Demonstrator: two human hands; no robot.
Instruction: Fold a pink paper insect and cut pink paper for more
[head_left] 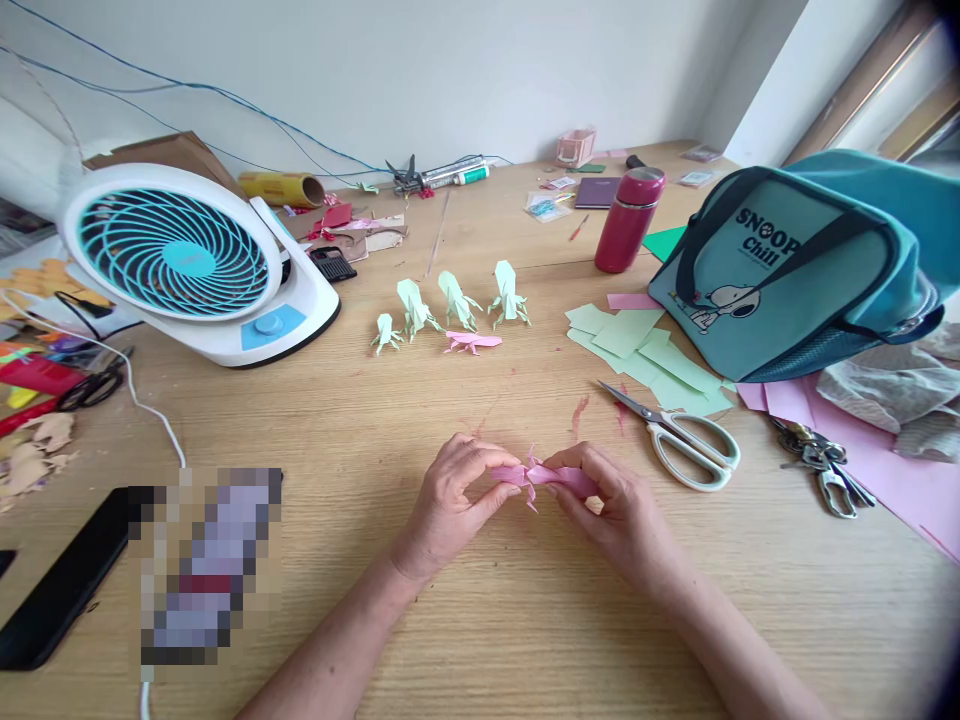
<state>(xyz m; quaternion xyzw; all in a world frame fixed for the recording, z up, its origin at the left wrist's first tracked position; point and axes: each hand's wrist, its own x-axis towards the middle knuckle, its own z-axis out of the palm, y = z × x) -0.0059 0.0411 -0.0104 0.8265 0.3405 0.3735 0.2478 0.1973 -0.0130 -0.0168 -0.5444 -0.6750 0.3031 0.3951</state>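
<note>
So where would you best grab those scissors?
Probably by the pale looped handles, coming from the near right side. The scissors lie flat, with blades pointing away to the left and the loops toward the near right, so that approach avoids the tips. The right hand is nearer, but holds the pink paper figure.

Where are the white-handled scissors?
In the head view, those scissors lie right of centre, below the green paper sheets, between the right hand and the keys.

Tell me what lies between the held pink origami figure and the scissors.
In the head view: the right hand, pinching one end of the pink origami figure, then a strip of wooden tabletop before the scissors.
</note>
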